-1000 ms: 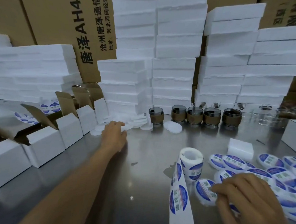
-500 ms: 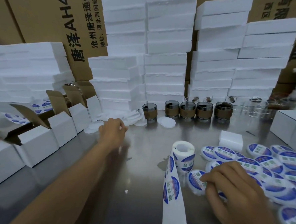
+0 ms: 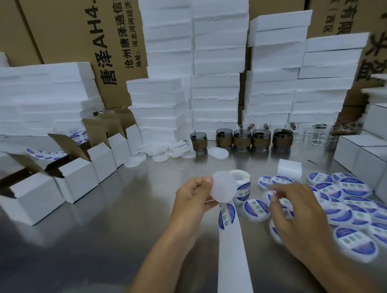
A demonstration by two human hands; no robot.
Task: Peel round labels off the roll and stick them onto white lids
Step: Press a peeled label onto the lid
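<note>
Table was brushed metal, dully reflective. Lid was frosted white plastic, matt. Foam blocks were grainy white polystyrene; cartons matt brown cardboard.

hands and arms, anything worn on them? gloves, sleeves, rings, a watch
The left hand and right hand wear no gloves, and no rings or watch show. The left forearm and right forearm show no sleeves in frame.

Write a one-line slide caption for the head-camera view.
Left hand holds a blank white lid by the label roll; right hand hovers over labelled lids on the steel table.
</note>
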